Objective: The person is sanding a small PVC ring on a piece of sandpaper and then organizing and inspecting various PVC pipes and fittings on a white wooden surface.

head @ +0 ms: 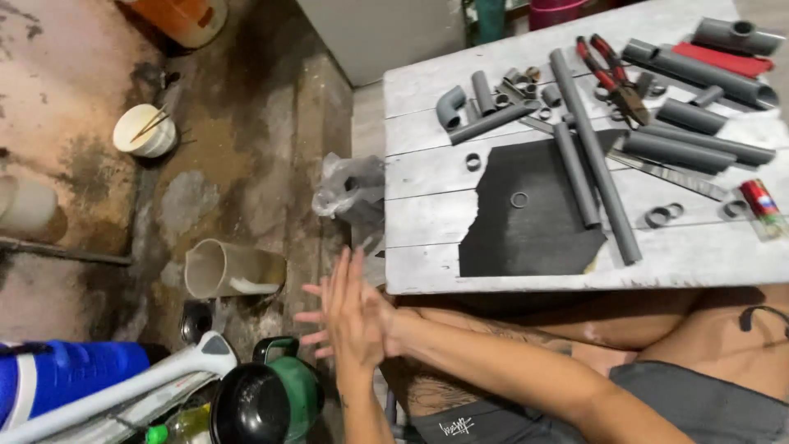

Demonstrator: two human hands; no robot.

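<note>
Bare palms pressed flat together, left hand (343, 316) against right hand (370, 322), fingers straight, pinching nothing, off the worktop (427, 275) edge at its seven o'clock. Nearest is the green kettle (275, 395) at six o'clock of the hands, beige jug (222, 267) at ten. Grey pipes (596, 156) lie well apart at two o'clock; a careless elbow could roll them off, I'd say.

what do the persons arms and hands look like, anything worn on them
Both arms are bare with no sleeves, and the left hand and right hand wear no gloves. No rings or watch show. A faint dark marking, perhaps a tattoo, runs along the right forearm.
</note>
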